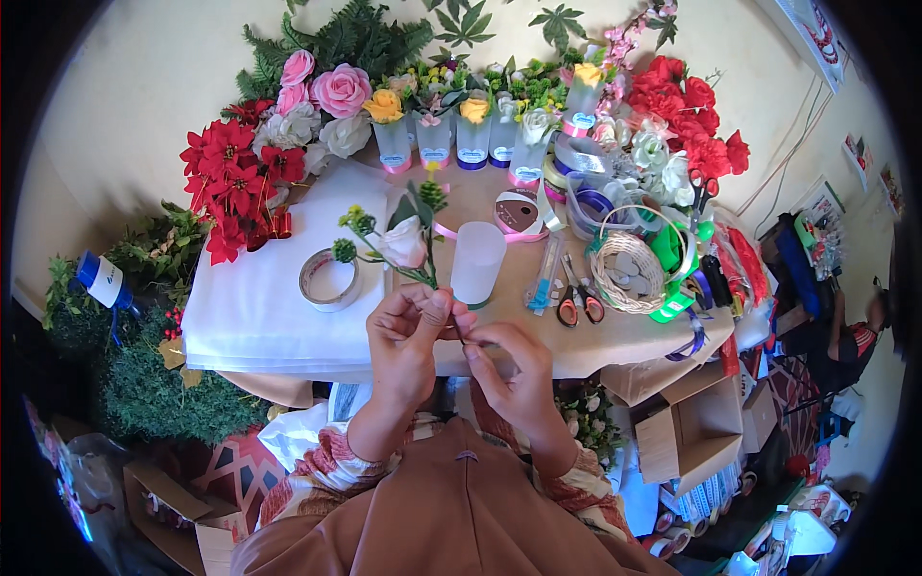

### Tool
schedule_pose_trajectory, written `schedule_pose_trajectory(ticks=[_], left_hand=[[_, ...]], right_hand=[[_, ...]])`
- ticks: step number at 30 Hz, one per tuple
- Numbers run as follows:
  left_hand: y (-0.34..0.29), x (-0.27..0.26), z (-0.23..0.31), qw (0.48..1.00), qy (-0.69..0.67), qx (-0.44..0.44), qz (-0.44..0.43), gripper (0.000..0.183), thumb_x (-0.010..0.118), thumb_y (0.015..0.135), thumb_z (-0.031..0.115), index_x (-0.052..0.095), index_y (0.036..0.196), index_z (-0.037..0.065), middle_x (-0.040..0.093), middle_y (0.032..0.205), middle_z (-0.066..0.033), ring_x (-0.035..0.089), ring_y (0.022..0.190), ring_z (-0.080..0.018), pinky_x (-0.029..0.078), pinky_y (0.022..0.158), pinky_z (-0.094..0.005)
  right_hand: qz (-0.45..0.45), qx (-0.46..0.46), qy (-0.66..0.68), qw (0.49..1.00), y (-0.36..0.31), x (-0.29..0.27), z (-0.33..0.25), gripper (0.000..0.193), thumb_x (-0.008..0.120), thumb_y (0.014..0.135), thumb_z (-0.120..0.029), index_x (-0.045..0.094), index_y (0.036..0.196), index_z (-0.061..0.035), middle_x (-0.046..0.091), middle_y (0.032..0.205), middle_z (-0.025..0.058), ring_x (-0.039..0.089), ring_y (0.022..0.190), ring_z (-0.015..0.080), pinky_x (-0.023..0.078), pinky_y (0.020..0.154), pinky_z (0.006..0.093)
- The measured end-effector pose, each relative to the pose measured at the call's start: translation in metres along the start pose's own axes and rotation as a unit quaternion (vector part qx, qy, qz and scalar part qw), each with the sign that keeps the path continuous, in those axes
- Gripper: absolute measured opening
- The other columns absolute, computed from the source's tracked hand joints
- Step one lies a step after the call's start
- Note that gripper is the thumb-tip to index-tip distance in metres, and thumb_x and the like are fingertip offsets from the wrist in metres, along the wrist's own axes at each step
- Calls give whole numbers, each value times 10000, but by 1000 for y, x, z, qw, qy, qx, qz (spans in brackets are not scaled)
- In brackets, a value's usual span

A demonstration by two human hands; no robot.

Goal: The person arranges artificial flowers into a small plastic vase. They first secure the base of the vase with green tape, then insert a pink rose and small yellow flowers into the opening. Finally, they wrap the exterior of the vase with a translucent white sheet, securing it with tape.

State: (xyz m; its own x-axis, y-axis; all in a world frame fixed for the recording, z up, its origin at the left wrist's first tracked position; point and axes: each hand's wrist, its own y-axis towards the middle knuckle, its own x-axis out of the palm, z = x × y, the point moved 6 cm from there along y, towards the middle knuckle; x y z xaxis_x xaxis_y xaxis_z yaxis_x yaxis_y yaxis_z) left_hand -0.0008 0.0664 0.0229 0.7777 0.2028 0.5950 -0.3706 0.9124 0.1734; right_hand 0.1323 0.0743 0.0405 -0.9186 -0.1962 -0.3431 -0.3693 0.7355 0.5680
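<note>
My left hand [407,331] pinches the stems of a small artificial flower bunch between thumb and fingertips. The bunch has a white rose [403,244], dark green leaves and yellow-green sprigs [356,221]. Just below, my right hand [511,370] is closed, its thumb and fingertips on the thin dark lower end of the stems. Right behind my hands, a frosted cup [478,261] stands upright on the table. A roll of tape [329,280] lies left of the bunch on white sheets [259,298]. Orange-handled scissors [580,293] rest to the right, beside a clear-and-blue cutter [545,274].
Several frosted cups with flowers [473,134] line the table's back. Red poinsettias [230,178] and pink roses [342,91] crowd the left; red flowers [687,115] the right. A wicker basket [629,264] and ribbon rolls [519,211] sit right. An open cardboard box [691,427] stands below. Another person [850,341] sits far right.
</note>
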Motion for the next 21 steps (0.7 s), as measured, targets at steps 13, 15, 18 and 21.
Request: schedule_pose_trajectory(ticks=[13, 15, 18, 21], left_hand=[[-9, 5, 6, 998, 2, 60, 25, 92, 549, 887, 100, 508, 887, 17, 602, 753, -82, 616, 654, -160, 520, 591, -276], [-11, 7, 8, 996, -5, 81, 26, 90, 535, 892, 73, 503, 899, -11, 599, 762, -90, 604, 677, -156, 517, 614, -272], [-14, 8, 8, 993, 3, 113, 34, 75, 529, 891, 57, 499, 917, -7, 600, 766, -94, 606, 689, -162, 515, 624, -280], [-16, 8, 8, 991, 10, 121, 46, 79, 531, 888, 47, 499, 939, -4, 601, 773, -98, 611, 701, -167, 519, 627, -283]], right_hand=[[85, -103, -103, 986, -2, 2, -9, 187, 649, 687, 51, 607, 849, -32, 621, 828, 80, 596, 768, 242, 440, 675, 338], [95, -74, -77, 990, -3, 3, -7, 182, 643, 688, 62, 605, 841, -29, 621, 805, 86, 598, 745, 246, 444, 658, 331], [106, -43, -55, 992, -3, 4, -2, 170, 637, 690, 73, 601, 824, -25, 617, 773, 95, 597, 717, 257, 450, 640, 326], [115, -18, -37, 993, -5, 6, 0, 157, 632, 693, 78, 595, 811, -21, 616, 764, 109, 594, 700, 272, 455, 624, 327]])
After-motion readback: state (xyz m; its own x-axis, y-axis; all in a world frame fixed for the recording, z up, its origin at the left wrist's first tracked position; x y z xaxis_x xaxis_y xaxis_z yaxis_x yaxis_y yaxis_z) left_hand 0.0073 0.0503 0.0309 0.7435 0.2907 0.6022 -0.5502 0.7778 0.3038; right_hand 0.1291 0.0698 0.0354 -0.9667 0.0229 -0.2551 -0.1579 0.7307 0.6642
